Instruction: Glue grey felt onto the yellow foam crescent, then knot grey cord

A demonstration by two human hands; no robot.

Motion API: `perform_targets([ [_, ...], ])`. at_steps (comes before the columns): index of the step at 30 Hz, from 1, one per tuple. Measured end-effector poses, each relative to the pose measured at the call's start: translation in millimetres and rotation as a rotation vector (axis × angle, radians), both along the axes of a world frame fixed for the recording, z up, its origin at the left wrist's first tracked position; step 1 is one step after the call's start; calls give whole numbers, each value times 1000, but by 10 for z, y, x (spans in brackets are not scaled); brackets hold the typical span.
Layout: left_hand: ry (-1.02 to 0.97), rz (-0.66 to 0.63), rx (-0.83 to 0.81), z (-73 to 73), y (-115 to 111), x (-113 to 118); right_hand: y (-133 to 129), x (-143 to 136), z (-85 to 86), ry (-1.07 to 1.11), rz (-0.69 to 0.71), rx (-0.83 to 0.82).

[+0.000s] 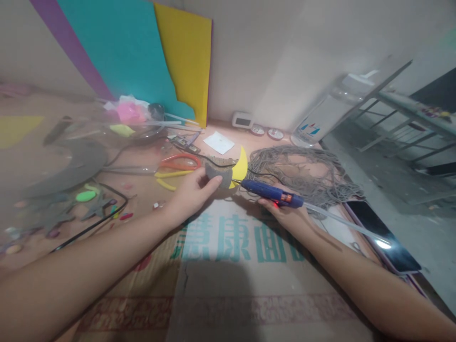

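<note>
Between the thumb and fingers of my left hand point(201, 190) is a dark grey felt-like piece point(221, 175). A yellow crescent point(241, 166) stands at the right edge of that piece, touching it or just behind it. My right hand point(285, 211) is wrapped around a blue hot glue gun point(269, 191), with a red light glowing on its underside. The gun's metal nozzle meets the lower part of the crescent, near the grey edge. A clear glue stick point(349, 221) sticks out from the back of the gun.
A tangle of grey cord point(302, 171) lies behind my right hand. Orange-handled scissors point(180, 161) lie left of my left hand. A phone point(381, 232) rests at the right table edge, below a clear water bottle point(320, 111). Coloured boards point(185, 61) lean on the wall.
</note>
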State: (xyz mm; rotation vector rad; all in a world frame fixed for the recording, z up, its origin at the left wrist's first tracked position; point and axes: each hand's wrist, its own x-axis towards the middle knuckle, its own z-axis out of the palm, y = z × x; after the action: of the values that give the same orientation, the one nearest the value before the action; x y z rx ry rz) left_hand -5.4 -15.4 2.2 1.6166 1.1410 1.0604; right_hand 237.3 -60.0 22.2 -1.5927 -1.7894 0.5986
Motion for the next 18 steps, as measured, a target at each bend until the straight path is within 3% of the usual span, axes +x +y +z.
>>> perform_targets([
  [18,22,-15,9,-24,4,-6,27,62,-61,-61,-4,12],
])
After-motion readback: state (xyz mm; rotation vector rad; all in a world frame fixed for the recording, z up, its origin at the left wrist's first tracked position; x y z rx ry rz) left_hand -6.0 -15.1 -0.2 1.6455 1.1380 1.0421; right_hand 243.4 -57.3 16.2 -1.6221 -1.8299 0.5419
